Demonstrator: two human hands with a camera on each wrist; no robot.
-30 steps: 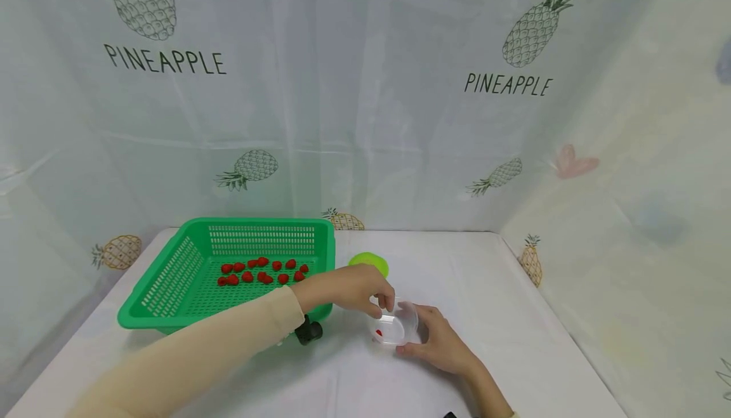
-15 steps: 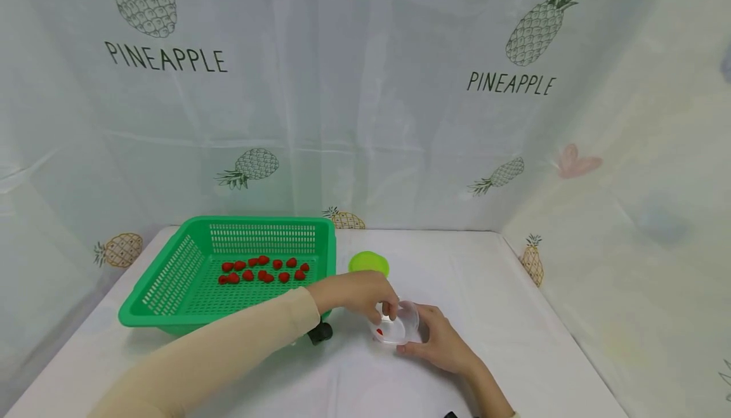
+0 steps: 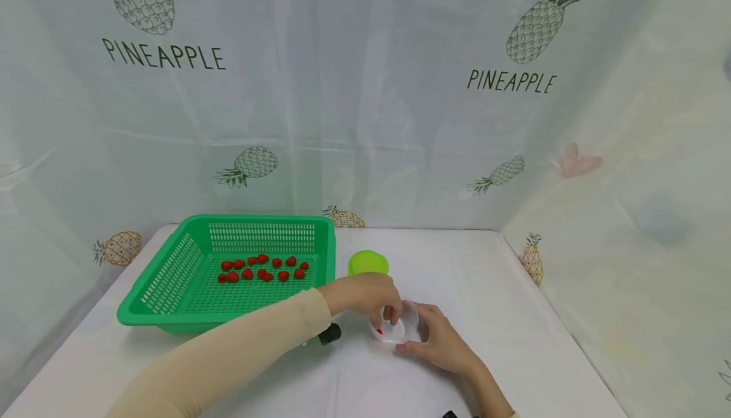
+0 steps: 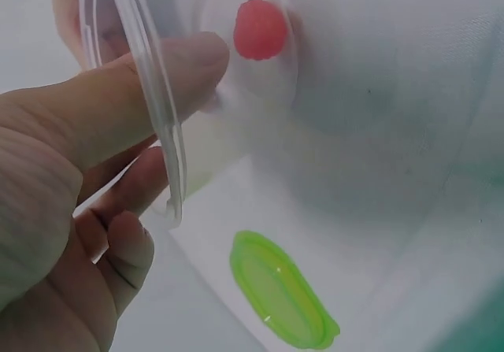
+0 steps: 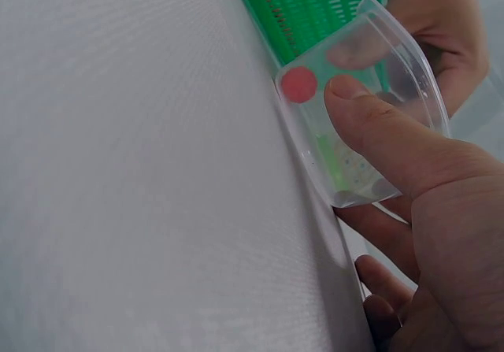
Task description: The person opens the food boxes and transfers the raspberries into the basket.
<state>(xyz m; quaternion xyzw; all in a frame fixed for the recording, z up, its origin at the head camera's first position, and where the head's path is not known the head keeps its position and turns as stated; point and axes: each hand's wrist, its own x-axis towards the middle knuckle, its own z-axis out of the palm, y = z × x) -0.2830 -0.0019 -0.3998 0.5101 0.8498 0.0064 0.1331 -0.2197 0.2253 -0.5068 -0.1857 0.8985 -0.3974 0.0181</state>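
Observation:
My right hand (image 3: 442, 342) holds a small clear plastic container (image 3: 410, 318), thumb on the near side and fingers round the far side. In the right wrist view the container is tilted against the white table surface. My left hand (image 3: 371, 294) reaches over the rim, its thumb and a finger inside. A single red raspberry (image 4: 260, 29) lies at the container bottom, just beyond the left thumb tip in the left wrist view. No fruit shows between the left fingers, and the other left fingers are loosely bent outside the rim.
A green slotted basket (image 3: 143, 318) stands at the left with several raspberries (image 3: 247, 274) spread over its floor. Behind the left hand lies a lime-green lid (image 3: 368, 261). Pineapple-print sheeting (image 3: 365, 88) hangs behind the white table (image 3: 502, 278).
My left hand has moved slightly right and lower, its fingertips going deeper into the container beside the raspberry. The right hand keeps its hold on the container and has barely moved.

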